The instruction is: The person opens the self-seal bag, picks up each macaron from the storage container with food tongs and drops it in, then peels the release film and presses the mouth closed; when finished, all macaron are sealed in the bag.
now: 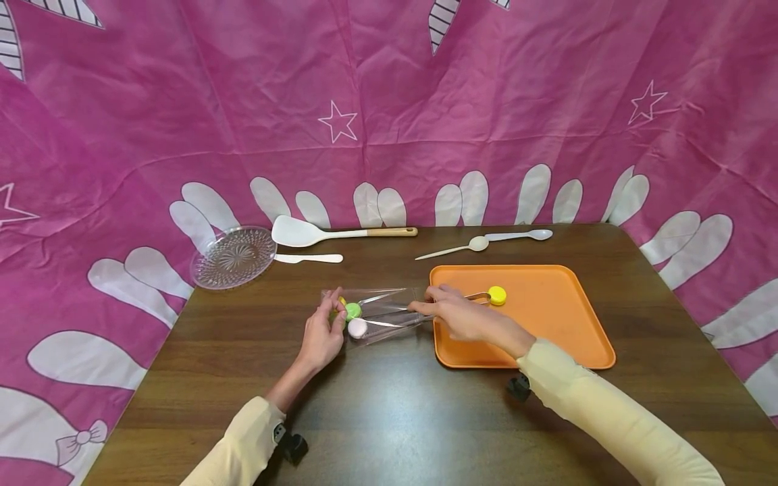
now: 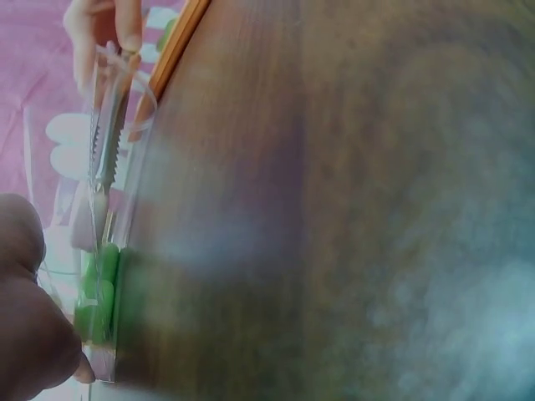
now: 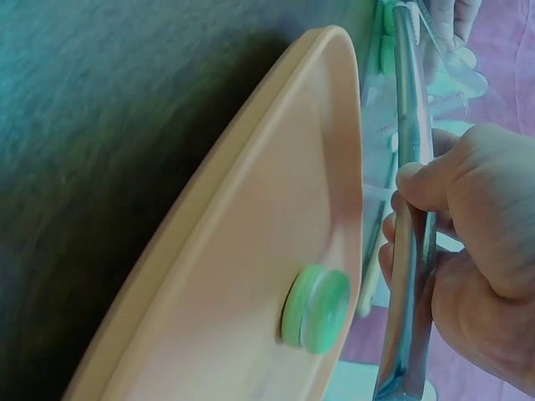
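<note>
We see a wrinkled pink cloth (image 1: 389, 88) behind a dark wood-grained table (image 1: 401, 418), which bears a smooth orange tray (image 1: 547, 337) with rounded corners and a raised rim. Left of the tray lies a thin, clear plastic bag (image 1: 379, 309); the left hand (image 1: 324, 334) pinches its end away from the tray, thumb and fingers bent close. Over the tray's left rim, the right hand (image 1: 464, 316) grips slim metal tongs (image 3: 413, 117), its fingers wrapped round them. The bag holds a round green macaron (image 1: 352, 310) and a white macaron (image 1: 357, 328); a yellow macaron (image 1: 497, 295) sits toward the tray's back left. Wood stretches broadly in front of the tray, leaving us open room, while its left rim runs just beside the bag. Only the left wrist view shows us serrated tong ends inside the bag; we cannot tell whether they touch a macaron. The right wrist view reveals the tray macaron's pale filling between two domes.
</note>
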### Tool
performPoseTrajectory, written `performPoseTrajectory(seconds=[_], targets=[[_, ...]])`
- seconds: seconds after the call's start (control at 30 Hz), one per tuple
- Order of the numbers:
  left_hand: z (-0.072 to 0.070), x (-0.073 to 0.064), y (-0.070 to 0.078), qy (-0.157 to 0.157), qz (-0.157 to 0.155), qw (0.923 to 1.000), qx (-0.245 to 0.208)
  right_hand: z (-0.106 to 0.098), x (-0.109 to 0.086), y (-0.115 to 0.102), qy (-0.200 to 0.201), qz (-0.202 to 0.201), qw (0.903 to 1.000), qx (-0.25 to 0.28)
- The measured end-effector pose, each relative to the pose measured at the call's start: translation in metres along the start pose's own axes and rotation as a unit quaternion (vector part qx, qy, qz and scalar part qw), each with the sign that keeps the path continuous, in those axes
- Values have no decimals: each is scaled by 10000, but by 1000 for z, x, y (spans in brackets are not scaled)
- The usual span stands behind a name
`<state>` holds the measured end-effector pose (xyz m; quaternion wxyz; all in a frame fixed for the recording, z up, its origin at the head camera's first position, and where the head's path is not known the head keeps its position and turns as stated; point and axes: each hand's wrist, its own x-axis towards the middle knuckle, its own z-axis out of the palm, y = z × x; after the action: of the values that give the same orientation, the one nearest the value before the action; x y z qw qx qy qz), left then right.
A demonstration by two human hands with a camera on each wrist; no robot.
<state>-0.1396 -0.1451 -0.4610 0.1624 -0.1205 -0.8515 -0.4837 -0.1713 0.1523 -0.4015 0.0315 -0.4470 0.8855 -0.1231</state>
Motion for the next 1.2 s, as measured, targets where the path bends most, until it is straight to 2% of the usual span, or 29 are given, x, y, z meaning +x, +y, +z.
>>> performPoseTrajectory(seconds=[0.33,0.77,1.2], targets=[[0,-1,-1,33,13,10000,4,5,6,-4,-77,-4,9999,69],[1,-1,-2,49,23,10000,-50,7,11,-6,-220,234,9992,234],[0,-1,-2,21,-56,10000,-2,8,10,-6,-200,281,9993,108]])
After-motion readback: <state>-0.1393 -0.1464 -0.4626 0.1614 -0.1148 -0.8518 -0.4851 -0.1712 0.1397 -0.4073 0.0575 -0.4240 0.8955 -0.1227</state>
